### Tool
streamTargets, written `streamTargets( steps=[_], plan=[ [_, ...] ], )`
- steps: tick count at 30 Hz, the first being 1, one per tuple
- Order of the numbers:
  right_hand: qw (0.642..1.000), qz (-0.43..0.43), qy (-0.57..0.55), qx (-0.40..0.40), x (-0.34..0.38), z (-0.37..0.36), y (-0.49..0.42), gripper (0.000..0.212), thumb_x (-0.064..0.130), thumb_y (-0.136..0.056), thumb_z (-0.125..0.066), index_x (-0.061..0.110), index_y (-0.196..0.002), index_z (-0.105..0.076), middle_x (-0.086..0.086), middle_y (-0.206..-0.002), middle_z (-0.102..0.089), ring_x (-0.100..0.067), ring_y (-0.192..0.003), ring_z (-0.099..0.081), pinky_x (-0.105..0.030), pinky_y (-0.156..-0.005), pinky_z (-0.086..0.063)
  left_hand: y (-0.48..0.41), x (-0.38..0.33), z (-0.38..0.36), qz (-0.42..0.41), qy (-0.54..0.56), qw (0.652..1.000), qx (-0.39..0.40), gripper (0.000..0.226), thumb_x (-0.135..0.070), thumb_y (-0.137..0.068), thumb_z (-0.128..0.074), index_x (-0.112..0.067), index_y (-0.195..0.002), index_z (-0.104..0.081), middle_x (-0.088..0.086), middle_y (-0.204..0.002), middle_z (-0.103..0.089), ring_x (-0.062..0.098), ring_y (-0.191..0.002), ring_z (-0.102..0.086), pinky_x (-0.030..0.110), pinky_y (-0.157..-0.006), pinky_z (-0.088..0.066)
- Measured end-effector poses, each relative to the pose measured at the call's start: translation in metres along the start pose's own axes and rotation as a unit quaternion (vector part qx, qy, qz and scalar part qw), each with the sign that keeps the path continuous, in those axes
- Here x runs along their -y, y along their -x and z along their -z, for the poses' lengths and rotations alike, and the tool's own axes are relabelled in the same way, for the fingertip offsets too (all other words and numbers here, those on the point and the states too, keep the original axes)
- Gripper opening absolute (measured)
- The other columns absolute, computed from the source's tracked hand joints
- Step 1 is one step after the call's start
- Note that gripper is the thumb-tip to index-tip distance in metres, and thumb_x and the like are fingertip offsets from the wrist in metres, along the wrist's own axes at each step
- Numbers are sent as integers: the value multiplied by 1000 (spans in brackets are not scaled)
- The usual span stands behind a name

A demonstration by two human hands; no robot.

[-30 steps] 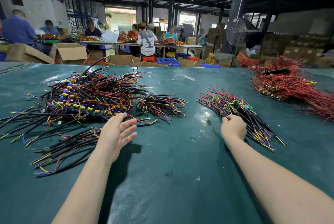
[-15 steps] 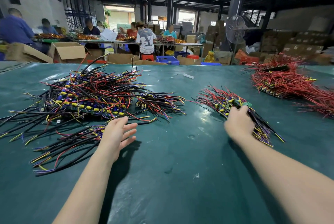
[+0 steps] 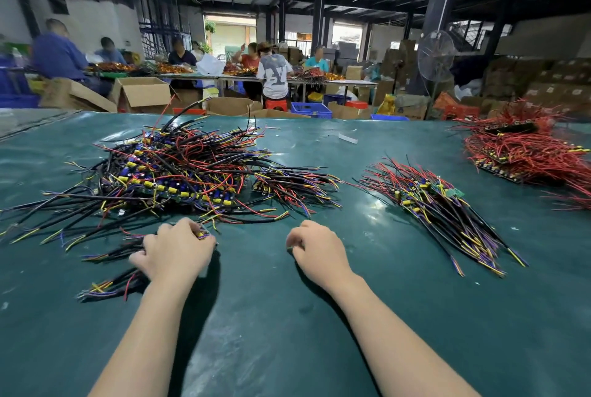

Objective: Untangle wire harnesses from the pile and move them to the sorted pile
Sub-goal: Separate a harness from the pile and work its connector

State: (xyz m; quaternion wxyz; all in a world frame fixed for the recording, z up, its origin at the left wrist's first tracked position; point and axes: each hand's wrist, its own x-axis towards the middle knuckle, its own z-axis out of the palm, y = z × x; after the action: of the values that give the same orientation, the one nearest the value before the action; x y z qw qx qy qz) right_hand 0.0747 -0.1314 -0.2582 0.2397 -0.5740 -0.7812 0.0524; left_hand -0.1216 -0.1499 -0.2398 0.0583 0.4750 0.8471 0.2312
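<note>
While the left hand [image 3: 176, 252] gripped a harness [image 3: 108, 287] just before the tangled pile [image 3: 179, 172], the right hand [image 3: 316, 249] hovered curled beside it, its hold unclear, the sorted pile [image 3: 441, 204] farther right.

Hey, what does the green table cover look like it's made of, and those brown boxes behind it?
Table cover: probably vinyl or coated tarp, semi-glossy; it shows patches of light glare and scuffs. Boxes: cardboard, matte brown, with bent open flaps.
</note>
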Motion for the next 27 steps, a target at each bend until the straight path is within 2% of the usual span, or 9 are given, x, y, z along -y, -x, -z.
streamTargets(
  steps=[5,9,12,15,17,19,22,24,27],
  plan=[
    [986,-35,-162,-10,20,-3,2,22,19,-87,-54,14,-104,-67,-7,-102,-68,-23,-96,-59,-27,-83,-44,12,-14,-1,-109,108,986,60,22,-40,-79,-66,-23,-90,-57,-2,-89,-58,21,-88,-53,27,-73,-35],
    [971,-65,-230,23,29,-7,0,23,26,-83,-63,13,-101,-69,-8,-95,-69,-19,-87,-59,-26,-77,-42,29,-35,-10,-126,282,944,113,4,-19,-82,-63,-21,-78,-63,5,-86,-67,27,-91,-62,31,-79,-46],
    [896,-120,-427,3,23,0,1,22,6,-78,-70,9,-99,-65,-9,-84,-61,-17,-75,-54,-25,-70,-43,31,-37,-11,-121,329,933,76,11,-12,-80,-62,-23,-77,-63,4,-84,-69,29,-88,-64,33,-76,-47],
    [824,-130,-551,8,21,6,0,21,-5,-81,-62,15,-88,-61,-3,-74,-59,-9,-59,-53,-17,-57,-42,31,-33,-6,-163,244,955,-48,12,-18,-76,-64,-29,-82,-62,-14,-74,-63,21,-89,-57,28,-69,-39],
    [783,-132,-607,36,21,7,0,25,-5,-87,-53,18,-83,-61,5,-71,-64,-6,-59,-57,-18,-58,-48,30,-32,-6,-208,190,952,-120,27,-20,-74,-68,-26,-100,-62,-8,-91,-63,23,-99,-46,33,-79,-37],
    [744,-139,-651,60,18,7,0,26,-5,-91,-47,15,-82,-62,4,-72,-67,-7,-60,-61,-23,-60,-55,28,-31,-7,-226,163,952,-127,52,-21,-72,-72,-22,-121,-54,4,-118,-49,27,-113,-37,39,-94,-32],
    [685,-141,-711,79,13,10,-2,31,-6,-93,-37,7,-82,-62,-3,-67,-69,-13,-56,-64,-26,-60,-57,22,-26,-3,-225,272,935,4,70,-18,-74,-74,-23,-135,-40,6,-129,-42,21,-120,-39,33,-102,-31],
    [667,-124,-730,86,12,11,-2,31,-12,-89,-37,5,-83,-62,-5,-66,-70,-15,-57,-65,-27,-62,-58,19,-23,0,-201,357,905,116,65,-17,-78,-72,-26,-134,-41,4,-116,-56,16,-107,-52,28,-93,-37],
    [656,-99,-743,87,11,9,-2,36,-19,-83,-36,4,-87,-63,-5,-69,-70,-14,-62,-67,-26,-67,-58,16,-22,3,-213,376,888,156,40,-18,-80,-70,-26,-116,-55,-10,-84,-64,1,-76,-57,18,-75,-41]
  ],
)
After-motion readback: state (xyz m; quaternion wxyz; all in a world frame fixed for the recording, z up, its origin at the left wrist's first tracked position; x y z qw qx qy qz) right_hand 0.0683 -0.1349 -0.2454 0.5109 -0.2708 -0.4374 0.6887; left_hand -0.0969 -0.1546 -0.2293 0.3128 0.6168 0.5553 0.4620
